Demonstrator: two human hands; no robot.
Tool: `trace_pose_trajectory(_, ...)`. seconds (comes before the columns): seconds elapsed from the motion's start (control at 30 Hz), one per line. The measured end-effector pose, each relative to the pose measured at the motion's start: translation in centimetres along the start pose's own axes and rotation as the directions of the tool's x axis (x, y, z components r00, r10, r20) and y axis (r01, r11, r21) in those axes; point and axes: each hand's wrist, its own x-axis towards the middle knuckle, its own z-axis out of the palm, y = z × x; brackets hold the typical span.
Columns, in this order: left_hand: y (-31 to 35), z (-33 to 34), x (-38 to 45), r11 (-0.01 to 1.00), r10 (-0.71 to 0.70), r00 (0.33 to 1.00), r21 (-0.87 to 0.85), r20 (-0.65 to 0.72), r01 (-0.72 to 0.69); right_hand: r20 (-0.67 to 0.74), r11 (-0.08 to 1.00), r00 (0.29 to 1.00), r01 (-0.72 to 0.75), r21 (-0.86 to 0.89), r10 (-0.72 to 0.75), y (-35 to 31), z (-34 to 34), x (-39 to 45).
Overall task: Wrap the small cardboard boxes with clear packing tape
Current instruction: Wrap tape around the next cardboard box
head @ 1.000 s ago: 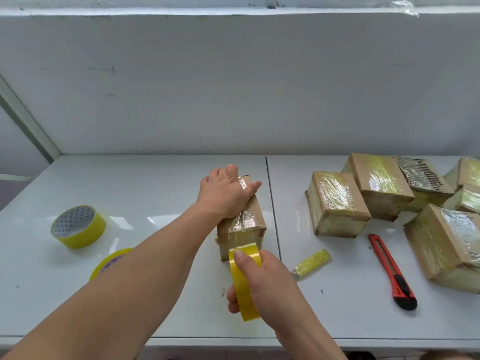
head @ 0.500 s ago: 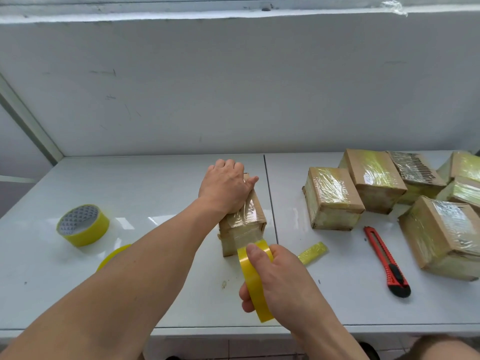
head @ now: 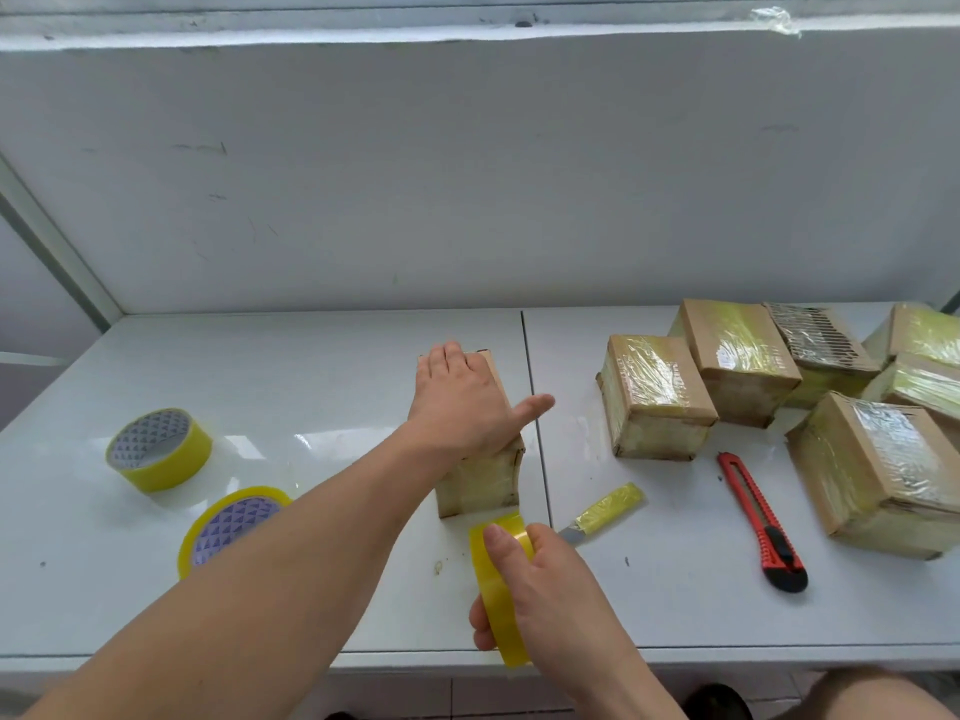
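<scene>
We see the left hand (head: 462,402) flat, fingers straight, pressing the box (head: 480,478) at the table (head: 311,366) centre. Right hand (head: 545,589) grips the tape roll (head: 501,595) just before the box.

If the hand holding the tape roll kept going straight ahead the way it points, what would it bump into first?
Most likely the box under the left hand. The right hand grips the tape roll just in front of the box's near face, though the exact gap is hard to judge.
</scene>
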Motion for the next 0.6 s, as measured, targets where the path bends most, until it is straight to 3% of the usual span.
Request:
trace_pose_trajectory(0.17,-0.1,0.4,0.4,0.989,-0.04,0.999,-0.139,0.018,0.043,0.007,1.0,1.0,0.026,0.003,-0.026,0.2,0.3,0.4)
trace_pose_trajectory(0.6,0.2,-0.3,2.3,0.993,0.007,1.0,-0.119,0.029,-0.004,-0.032,0.995,0.995,0.097,0.024,-0.096,0.0,1.3,1.8)
